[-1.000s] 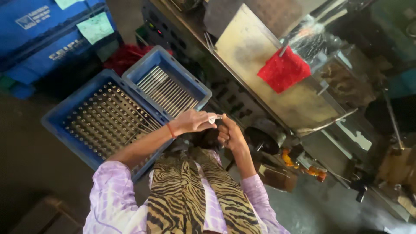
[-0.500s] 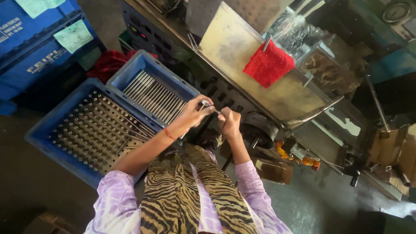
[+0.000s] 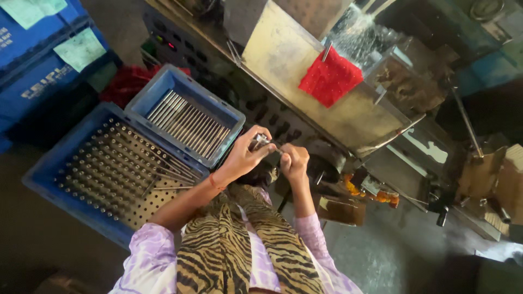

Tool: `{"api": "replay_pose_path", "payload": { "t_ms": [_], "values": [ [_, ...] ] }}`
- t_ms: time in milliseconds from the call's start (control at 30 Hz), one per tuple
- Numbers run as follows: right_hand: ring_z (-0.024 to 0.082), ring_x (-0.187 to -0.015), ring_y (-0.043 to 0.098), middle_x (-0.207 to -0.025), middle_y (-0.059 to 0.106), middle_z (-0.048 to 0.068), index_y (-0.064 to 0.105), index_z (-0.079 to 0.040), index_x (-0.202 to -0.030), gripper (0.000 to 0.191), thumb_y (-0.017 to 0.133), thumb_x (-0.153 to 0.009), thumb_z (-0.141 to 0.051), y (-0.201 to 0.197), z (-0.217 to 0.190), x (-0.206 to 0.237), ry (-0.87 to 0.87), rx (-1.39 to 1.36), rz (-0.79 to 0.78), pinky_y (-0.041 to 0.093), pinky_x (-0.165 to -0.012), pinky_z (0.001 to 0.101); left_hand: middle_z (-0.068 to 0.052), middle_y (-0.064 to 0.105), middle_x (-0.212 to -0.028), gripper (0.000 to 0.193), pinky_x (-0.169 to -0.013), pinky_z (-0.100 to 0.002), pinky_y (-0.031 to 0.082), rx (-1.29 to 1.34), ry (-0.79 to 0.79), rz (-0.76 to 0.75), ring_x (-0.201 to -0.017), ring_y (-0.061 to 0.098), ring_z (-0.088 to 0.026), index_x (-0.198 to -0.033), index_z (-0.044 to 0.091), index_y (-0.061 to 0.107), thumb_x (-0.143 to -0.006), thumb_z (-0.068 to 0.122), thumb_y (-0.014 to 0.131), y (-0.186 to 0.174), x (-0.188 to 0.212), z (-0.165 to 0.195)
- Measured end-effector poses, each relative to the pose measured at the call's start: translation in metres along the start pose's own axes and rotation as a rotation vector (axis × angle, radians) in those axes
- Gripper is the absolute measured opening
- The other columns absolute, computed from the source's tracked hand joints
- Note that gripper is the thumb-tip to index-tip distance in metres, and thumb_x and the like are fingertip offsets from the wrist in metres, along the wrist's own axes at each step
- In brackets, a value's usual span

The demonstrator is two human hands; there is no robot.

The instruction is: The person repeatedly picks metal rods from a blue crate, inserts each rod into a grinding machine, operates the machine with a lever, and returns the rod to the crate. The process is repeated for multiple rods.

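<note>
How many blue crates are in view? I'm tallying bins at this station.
4. A small crate of metal rods, a large pegged crate beside it, and two stacked crates top left; others may be hidden.

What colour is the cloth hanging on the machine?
The cloth is red, seen in the head view.

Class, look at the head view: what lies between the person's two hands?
A small metal part, pinched in the left hand's fingertips, bridges the narrow gap to the right hand. Its exact shape is too small to tell in the head view.
</note>
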State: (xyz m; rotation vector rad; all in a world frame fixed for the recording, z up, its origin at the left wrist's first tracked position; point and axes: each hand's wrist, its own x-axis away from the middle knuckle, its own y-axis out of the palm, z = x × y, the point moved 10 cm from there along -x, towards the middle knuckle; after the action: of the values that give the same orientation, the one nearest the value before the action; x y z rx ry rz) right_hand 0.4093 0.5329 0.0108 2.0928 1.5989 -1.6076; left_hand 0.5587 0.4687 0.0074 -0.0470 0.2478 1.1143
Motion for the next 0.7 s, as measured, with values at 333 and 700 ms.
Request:
{"api": "replay_pose_path", "payload": {
  "t_ms": [333,700],
  "values": [
    [0.020,-0.055,0.051,-0.063,0.057,0.010,0.064,-0.001,-0.081,0.032,0.067,-0.102,-0.024,0.025,0.009,-0.012,0.501,-0.228,-0.464,0.044,-0.054,0.0336,0.008,0.047,-0.063,0.010,-0.037,-0.020,0.023,0.432,-0.448,-0.226,-0.044,0.038,0.000,-0.104,0.012,0.063,-0.098,0.017,0.069,0.005,-0.009,-0.043],
    [0.007,-0.054,0.036,-0.058,0.043,-0.003,0.054,-0.004,-0.066,0.037,0.077,-0.088,-0.023,0.009,0.012,-0.017,0.556,-0.773,-0.549,0.025,-0.050,0.0285,0.009,0.046,-0.071,0.015,-0.041,-0.021,0.024,0.606,-0.338,-0.170,-0.049,0.036,0.001,-0.106,0.011,0.057,-0.099,0.014,0.071,0.018,0.003,-0.015]
  ]
}}
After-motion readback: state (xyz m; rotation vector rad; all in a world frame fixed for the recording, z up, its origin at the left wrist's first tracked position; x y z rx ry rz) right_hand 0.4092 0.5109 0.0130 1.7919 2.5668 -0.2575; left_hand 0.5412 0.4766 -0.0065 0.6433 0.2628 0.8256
